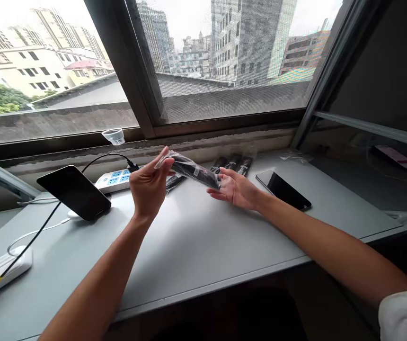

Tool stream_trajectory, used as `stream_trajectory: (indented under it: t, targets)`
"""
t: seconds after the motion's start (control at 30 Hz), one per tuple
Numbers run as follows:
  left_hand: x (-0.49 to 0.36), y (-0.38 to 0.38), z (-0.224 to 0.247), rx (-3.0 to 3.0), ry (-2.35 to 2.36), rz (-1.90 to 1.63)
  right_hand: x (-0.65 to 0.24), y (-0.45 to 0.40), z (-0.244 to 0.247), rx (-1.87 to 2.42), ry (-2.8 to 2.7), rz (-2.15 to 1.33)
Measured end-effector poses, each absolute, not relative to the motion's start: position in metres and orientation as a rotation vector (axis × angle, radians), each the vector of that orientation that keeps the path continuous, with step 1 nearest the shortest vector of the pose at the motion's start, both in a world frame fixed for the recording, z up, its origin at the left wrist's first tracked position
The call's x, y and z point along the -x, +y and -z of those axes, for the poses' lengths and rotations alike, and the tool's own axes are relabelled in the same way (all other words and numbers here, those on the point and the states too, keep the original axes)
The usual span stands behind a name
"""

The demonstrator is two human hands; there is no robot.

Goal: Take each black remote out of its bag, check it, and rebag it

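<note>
A black item in a clear plastic bag (196, 173) is held tilted above the desk, its right end lower. What the item is I cannot make out; a small pale label shows on it. My left hand (150, 182) is closed, thumb and fingers pinching the bag's upper left end. At the lower right end, my right hand (237, 189) has its palm turned up and fingers stretched out, with the bag's end at the fingers. Behind them, several similar bagged black items (232, 163) lie at the back of the desk, and another bagged item (175, 183) is partly hidden by my left hand.
A tablet on a stand (74, 192) is at the left, near a power strip (114, 179) and cables. A dark phone or tablet (283, 190) lies right of my right hand. A clear plastic cup (114, 136) rests by the window. A white power strip (8, 270) is at the near left.
</note>
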State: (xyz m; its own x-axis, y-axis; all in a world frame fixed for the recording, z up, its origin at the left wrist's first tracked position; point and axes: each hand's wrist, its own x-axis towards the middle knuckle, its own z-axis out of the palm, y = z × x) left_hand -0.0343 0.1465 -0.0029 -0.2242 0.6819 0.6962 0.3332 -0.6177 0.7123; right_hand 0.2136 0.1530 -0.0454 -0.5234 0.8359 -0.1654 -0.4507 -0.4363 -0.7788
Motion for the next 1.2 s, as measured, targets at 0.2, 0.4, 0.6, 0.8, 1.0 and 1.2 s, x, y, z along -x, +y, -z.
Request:
stream_trajectory:
  t: [0.2,0.4,0.6,0.8,1.0,1.2]
  targets:
    - [0.039,0.143,-0.004,-1.891,1.272,-1.963,-0.218,0.153,0.045,0.793,-1.057,-2.015]
    - [0.059,0.139,-0.017,-2.451,1.452,-1.981,-0.219,0.159,0.054,0.803,-1.14,-1.939]
    - [0.051,0.135,-0.005,-3.102,1.223,-0.681,-0.224,0.161,0.052,0.823,-1.272,-1.931]
    - [0.058,0.141,0.013,-2.902,1.389,-0.273,-0.235,0.168,0.05,0.942,-1.335,-1.795]
    - [0.081,0.145,0.02,-2.627,1.459,-0.265,-0.242,0.177,0.042,0.988,-0.963,-1.352]
    - [0.06,0.132,0.015,-2.487,1.253,-0.356,-0.232,0.168,0.038,1.127,-1.079,-1.328]
